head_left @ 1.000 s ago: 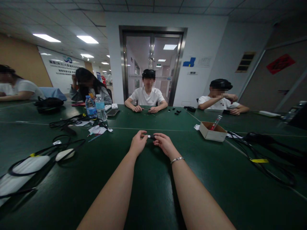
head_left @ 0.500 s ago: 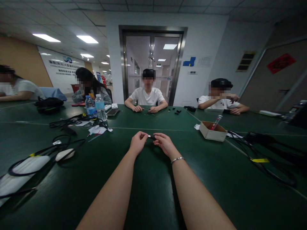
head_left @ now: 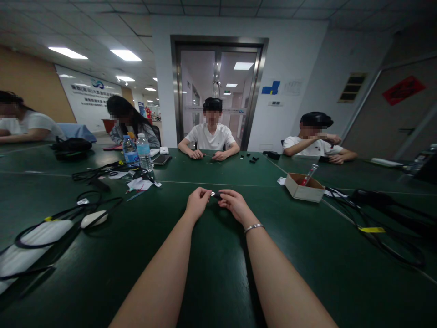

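Over the green table [head_left: 218, 255], both my hands meet at a small black stick [head_left: 217, 196] with a silver metal end, which looks like a USB stick. My right hand [head_left: 235, 205] pinches its black part between thumb and fingertips. My left hand [head_left: 198, 202] is closed at the silver end, thumb against finger. Most of the stick is hidden by the fingertips; only a short stretch of metal and black shows between the hands. I cannot make out whether a separate cap is in my left fingers.
To the right stands a small cardboard box [head_left: 303, 193] with a red-and-clear tube [head_left: 309, 175]. Cables, a white mouse [head_left: 94, 219] and water bottles [head_left: 143, 152] lie or stand at left. Black cables [head_left: 378, 241] lie at right. Several people sit across the table, one opposite me [head_left: 211, 136].
Slightly more of the silver end shows between my fingers. My hands have stayed nearly in place, and the whole view has shifted a little.
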`<action>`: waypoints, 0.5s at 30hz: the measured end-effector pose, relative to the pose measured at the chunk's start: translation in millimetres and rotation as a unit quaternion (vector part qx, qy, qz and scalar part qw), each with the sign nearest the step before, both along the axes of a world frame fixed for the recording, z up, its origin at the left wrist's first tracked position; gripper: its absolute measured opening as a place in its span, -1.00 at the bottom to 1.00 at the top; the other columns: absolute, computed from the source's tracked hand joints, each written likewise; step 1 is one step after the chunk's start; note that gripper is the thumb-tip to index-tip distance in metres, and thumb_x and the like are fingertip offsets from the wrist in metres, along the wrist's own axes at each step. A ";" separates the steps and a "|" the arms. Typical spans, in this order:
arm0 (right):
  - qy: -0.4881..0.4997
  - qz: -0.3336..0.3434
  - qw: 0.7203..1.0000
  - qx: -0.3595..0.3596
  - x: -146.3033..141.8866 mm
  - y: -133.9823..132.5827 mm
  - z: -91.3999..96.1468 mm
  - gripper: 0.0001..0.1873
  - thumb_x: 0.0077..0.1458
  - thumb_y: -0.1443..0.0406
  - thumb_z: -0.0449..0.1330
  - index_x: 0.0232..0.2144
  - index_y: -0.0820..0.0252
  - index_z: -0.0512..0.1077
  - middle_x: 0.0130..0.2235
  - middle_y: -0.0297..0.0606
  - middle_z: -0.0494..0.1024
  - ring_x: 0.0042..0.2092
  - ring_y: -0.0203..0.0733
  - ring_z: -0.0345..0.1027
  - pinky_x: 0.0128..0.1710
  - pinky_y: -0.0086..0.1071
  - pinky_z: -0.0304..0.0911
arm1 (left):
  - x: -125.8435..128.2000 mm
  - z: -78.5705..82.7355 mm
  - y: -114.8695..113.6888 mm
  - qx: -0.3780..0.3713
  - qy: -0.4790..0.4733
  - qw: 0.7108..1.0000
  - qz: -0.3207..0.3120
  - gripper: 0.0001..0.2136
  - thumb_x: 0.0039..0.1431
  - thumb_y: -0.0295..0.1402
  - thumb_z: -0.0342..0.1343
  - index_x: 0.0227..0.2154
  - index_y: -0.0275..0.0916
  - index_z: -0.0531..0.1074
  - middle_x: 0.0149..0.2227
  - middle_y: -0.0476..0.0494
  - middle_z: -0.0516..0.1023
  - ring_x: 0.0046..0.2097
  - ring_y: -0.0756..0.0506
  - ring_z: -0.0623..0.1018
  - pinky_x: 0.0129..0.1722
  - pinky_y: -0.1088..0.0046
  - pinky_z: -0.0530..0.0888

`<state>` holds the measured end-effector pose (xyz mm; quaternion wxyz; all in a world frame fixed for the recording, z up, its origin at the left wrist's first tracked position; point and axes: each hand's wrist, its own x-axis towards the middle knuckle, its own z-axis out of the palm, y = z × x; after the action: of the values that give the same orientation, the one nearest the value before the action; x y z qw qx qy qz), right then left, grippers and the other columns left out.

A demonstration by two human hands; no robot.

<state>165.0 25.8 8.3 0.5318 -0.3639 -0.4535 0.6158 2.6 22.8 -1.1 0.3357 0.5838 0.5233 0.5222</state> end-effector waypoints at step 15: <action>-0.010 0.041 0.999 0.016 0.6 0.6 -2.4 -0.72 -0.13 0.53 0.32 -0.30 0.26 0.46 -0.36 -0.29 0.50 -0.37 -0.26 0.50 -0.40 -0.50 0.45 | -2.2 1.7 -3.0 -0.009 0.071 0.997 0.041 -0.60 0.11 0.05 -0.05 -0.45 -0.23 0.34 -0.49 -0.02 0.41 -0.45 -0.03 0.39 -0.45 0.48 0.26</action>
<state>165.6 26.5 5.9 0.5071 -0.3426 -0.4835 0.6258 0.3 19.8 0.6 0.2807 0.5947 0.5740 0.4880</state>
